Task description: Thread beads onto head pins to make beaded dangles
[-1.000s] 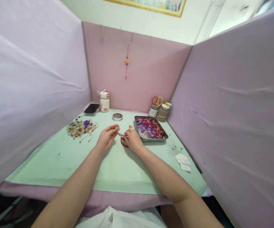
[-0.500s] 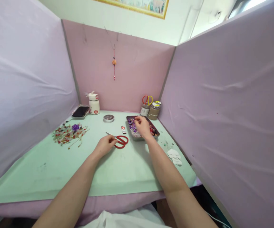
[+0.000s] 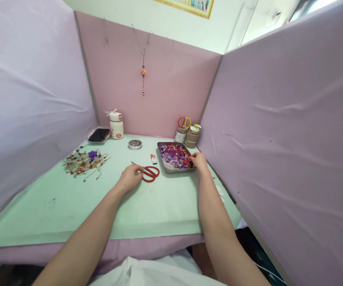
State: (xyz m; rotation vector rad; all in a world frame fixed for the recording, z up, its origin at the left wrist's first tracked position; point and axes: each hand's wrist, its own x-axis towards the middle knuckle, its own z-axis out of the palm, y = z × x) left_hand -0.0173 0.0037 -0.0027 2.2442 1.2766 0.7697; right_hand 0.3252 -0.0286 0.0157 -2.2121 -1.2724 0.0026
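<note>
My left hand (image 3: 130,176) rests on the table with its fingers curled together over the middle of the red-handled scissors (image 3: 150,174). Whether the fingertips hold the scissors or something small is hidden. At the right side of a metal tray (image 3: 179,171), my right hand (image 3: 199,161) has its thumb and fingers pinched at the rim, over the beads (image 3: 174,156). What lies in that pinch is too small to make out. Purple, red and clear beads fill the tray, and a thin light loop shows beside the right fingertips.
Behind the scissors lie a small red-and-white lighter (image 3: 153,159) and a round clear case (image 3: 135,144). Beaded strings (image 3: 83,163) are heaped at left, near a phone (image 3: 99,135) and white bottle (image 3: 117,126). Jars (image 3: 193,136) stand back right; a beaded pendant (image 3: 143,72) hangs behind.
My right hand has moved from above the middle of the tray to its right edge, uncovering the beads. The left hand stays by the scissors. The view has shifted slightly.
</note>
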